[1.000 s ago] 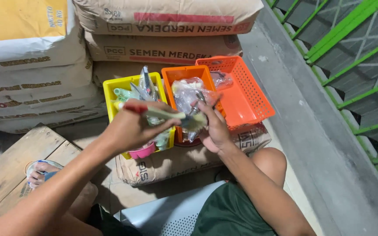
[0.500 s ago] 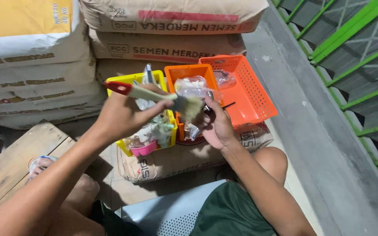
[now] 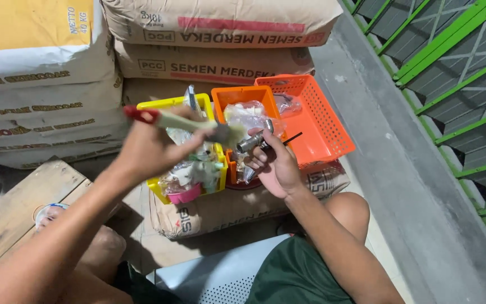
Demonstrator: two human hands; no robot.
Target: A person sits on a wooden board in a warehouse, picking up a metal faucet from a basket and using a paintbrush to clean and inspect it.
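1. The left hand [image 3: 153,149] is closed around the handle of a paintbrush [image 3: 189,122]. The red handle end projects past the outer side of the fist; the bristles point toward the right hand.
2. The right hand [image 3: 274,163] is closed on a small metal fitting [image 3: 252,141], pinched between thumb and fingers. The palm faces up, which presents the part to the bristles.
3. The brush tip sits just beside the fitting, apparently touching it; motion blur prevents a firm reading of contact.
4. Both hands hover above the baskets, so anything brushed off or dropped would probably land among the containers.
5. Directly below the left hand stands a yellow basket [image 3: 167,103] filled with bagged small parts.
6. Beyond the right hand's fingertips is an orange basket [image 3: 243,95] holding clear plastic bags; a larger orange basket [image 3: 324,132] sits on that hand's outer side, mostly bare.
7. All baskets rest on a filled sack [image 3: 220,205], with further sacks [image 3: 215,42] stacked behind.
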